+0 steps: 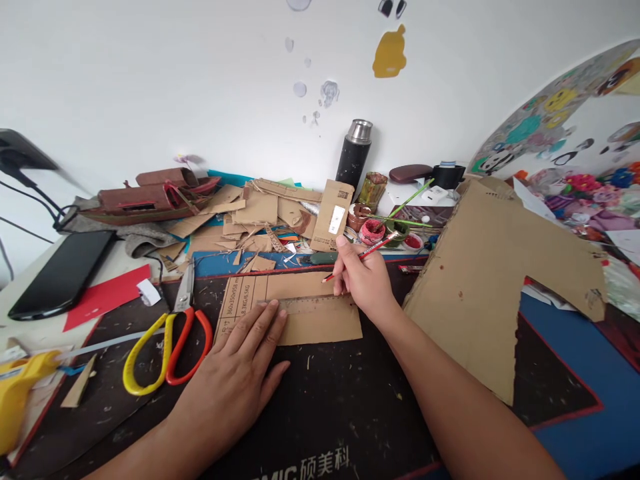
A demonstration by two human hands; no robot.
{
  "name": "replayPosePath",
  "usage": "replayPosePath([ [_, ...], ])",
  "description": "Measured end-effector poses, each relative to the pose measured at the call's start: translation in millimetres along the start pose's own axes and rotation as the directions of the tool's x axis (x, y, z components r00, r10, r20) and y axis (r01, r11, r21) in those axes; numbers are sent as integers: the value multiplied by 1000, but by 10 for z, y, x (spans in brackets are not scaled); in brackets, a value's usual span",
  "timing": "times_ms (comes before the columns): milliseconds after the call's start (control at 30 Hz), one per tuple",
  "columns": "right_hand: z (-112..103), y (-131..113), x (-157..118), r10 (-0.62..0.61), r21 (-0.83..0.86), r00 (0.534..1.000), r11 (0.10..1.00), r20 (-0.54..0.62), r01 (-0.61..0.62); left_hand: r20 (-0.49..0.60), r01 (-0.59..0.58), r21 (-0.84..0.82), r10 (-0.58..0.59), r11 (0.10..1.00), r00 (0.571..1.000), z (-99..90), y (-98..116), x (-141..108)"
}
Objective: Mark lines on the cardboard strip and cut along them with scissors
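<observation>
A printed piece of cardboard (320, 328) lies flat on the dark mat (340, 393), with a clear ruler (313, 305) across it. My left hand (240, 367) rests on the left part of the cardboard, its fingertips pressing the ruler's left end, fingers spread. Above the right part, my right hand (363, 277) grips a red pencil (371, 250), its tip pointing left, just over the cardboard beyond the ruler's far edge. Scissors (173, 347) with yellow and red handles lie left of my left hand.
A large cardboard sheet (470, 280) stands at the right. Cardboard scraps (257, 207), a black flask (354, 157) and paint pots (373, 231) line the back. A phone (65, 273), a model boat (145, 200) and a yellow glue gun (23, 387) are at the left.
</observation>
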State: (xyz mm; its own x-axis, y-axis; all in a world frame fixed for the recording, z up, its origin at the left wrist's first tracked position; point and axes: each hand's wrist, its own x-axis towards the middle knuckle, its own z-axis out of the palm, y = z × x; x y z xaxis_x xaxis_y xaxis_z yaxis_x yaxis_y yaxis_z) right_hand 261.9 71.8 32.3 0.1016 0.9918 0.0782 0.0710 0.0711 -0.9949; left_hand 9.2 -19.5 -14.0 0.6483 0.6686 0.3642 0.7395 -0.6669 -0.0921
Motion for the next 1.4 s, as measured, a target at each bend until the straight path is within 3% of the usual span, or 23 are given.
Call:
replayPosePath([
  [667,14,5,-18,4,-34,1000,999,5,-4,24,17,-19,-16,1000,1000,-61,46,23],
  [1400,23,42,-28,14,-49,1000,999,6,-14,66,89,-85,-83,992,994,24,80,-30],
])
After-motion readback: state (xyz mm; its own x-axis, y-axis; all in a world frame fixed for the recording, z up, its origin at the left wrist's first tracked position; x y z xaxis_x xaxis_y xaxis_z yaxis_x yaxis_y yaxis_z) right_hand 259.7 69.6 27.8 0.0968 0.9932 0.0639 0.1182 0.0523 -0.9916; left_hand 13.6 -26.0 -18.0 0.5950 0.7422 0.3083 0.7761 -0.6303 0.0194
